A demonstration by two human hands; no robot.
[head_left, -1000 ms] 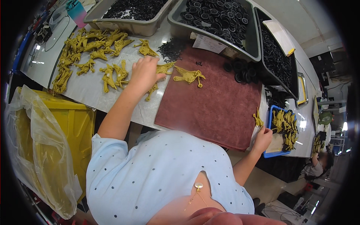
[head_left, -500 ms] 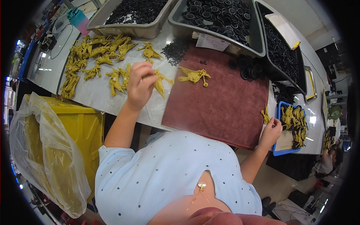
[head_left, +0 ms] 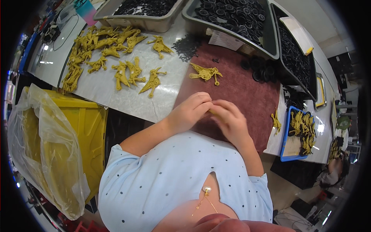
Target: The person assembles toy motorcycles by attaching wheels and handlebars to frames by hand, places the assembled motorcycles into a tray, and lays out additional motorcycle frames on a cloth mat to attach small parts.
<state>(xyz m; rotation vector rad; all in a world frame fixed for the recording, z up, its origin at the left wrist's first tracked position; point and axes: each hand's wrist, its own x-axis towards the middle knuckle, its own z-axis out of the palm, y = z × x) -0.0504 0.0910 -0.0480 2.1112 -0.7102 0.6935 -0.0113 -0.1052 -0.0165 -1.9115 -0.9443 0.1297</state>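
My left hand (head_left: 192,111) and my right hand (head_left: 231,120) meet in front of my chest, over the near part of the dark red cloth (head_left: 247,100). Between their closed fingers shows a sliver of a yellow moulded plastic part (head_left: 213,111); the rest of it is hidden, and the right fingers are slightly blurred. Beyond the hands another yellow part (head_left: 206,73), with a pointed body and ring-shaped ends, lies on the cloth. A small black piece (head_left: 215,60) rests farther back.
Many yellow parts (head_left: 110,40) spread over the table at left. Grey bins (head_left: 139,24) of black pieces and wheels (head_left: 232,15) line the back. At right stands a blue tray (head_left: 284,150) with yellow parts; a yellow crate (head_left: 83,127) stands lower left.
My left hand has come right and nearer from the yellow parts, bringing one along. My right hand has left the yellow part beside the blue tray and joined the left. The view has shifted slightly.
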